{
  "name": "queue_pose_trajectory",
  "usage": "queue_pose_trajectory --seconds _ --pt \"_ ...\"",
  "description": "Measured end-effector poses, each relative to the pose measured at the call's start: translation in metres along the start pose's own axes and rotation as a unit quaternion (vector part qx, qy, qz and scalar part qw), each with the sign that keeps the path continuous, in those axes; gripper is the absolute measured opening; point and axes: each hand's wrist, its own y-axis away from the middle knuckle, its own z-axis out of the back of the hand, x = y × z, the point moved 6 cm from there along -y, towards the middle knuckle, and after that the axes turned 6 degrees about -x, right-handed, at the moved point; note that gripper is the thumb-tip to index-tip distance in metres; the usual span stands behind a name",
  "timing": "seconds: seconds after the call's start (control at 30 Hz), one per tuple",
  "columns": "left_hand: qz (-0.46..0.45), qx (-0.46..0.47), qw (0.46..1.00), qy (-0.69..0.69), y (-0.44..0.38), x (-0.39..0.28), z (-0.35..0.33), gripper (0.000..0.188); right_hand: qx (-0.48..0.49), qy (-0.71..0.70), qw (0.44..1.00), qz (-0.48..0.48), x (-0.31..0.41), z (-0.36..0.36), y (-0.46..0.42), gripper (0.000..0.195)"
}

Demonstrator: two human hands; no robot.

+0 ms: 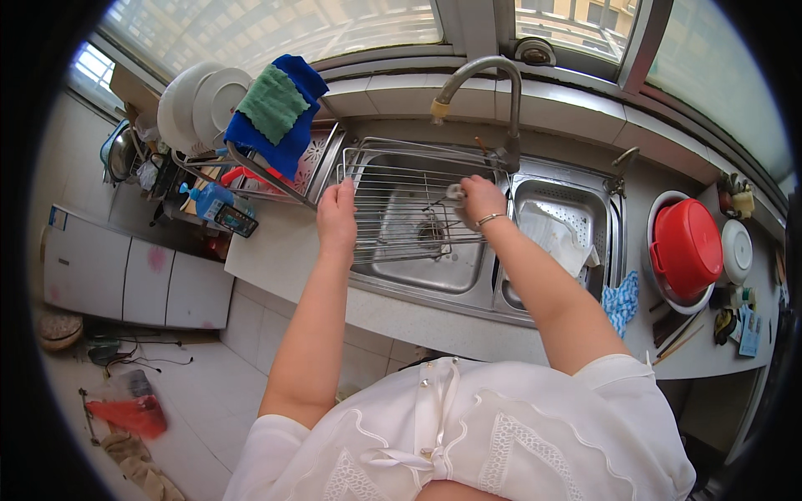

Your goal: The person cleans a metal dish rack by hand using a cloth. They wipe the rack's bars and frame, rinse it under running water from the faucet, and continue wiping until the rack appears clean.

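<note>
A metal wire rack is held over the larger left basin of a stainless steel double sink. Its left end is gripped by my left hand, thumb on top. My right hand is at the rack's right part, clasping a small greyish cloth or scrubber against the wires. The fingers hide most of that item, so its exact kind cannot be told. Through the wires the drain shows. Above the rack arches the faucet, with a yellowish tip; no water is seen running.
Left stands a dish rack with white plates, a blue cloth and a green cloth; near it are a blue bottle and a phone. A white cloth lies in the right basin. A red basin sits rightward.
</note>
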Motion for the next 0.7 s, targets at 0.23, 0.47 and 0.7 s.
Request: queue_pose_trajectory --seconds 0.23,0.47,0.7 --pt "-0.046 0.028 0.998 -0.026 -0.003 0.000 -0.001 0.043 -0.027 0.120 0.988 0.097 -0.044 0.052 -0.024 0.008" --pt "-0.048 0.008 0.998 -0.039 -0.005 0.007 0.002 0.041 -0.042 0.052 0.997 0.043 -0.085 0.035 0.030 0.012" --pt "-0.082 -0.015 0.995 -0.055 -0.009 -0.001 0.005 0.043 0.027 -0.013 0.999 -0.020 -0.079 0.052 0.080 0.016"
